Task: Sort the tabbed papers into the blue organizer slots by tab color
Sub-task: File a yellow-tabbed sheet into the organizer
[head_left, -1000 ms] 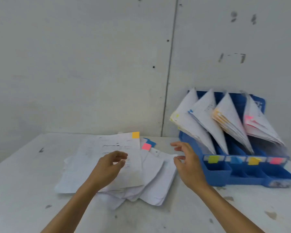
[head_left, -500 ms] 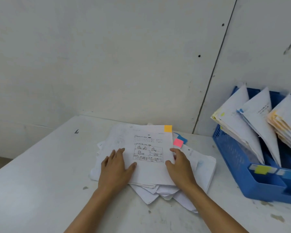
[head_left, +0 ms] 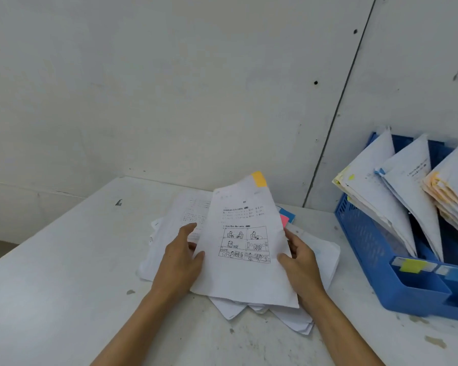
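You hold the sheet [head_left: 245, 270] in both hands, tilted up off the pile [head_left: 320, 257], with its orange tab [head_left: 259, 178] at the top right corner. Your left hand [head_left: 179, 262] grips the sheet's left edge, thumb on the printed face and fingers [head_left: 188, 231] behind it. Your right hand [head_left: 302, 262] grips the right edge the same way.

The pile lies loosely fanned on the counter [head_left: 64, 273], near its back edge. A pink tab [head_left: 284, 220] and a blue tab [head_left: 288, 213] peek out of the pile just right of the raised sheet.

The blue organizer [head_left: 360, 233] stands at the counter's right edge, apart from the pile. Sorted papers [head_left: 373, 186] lean in its slots, and a yellow label [head_left: 413, 265] and a blue label [head_left: 456, 274] sit on its front.
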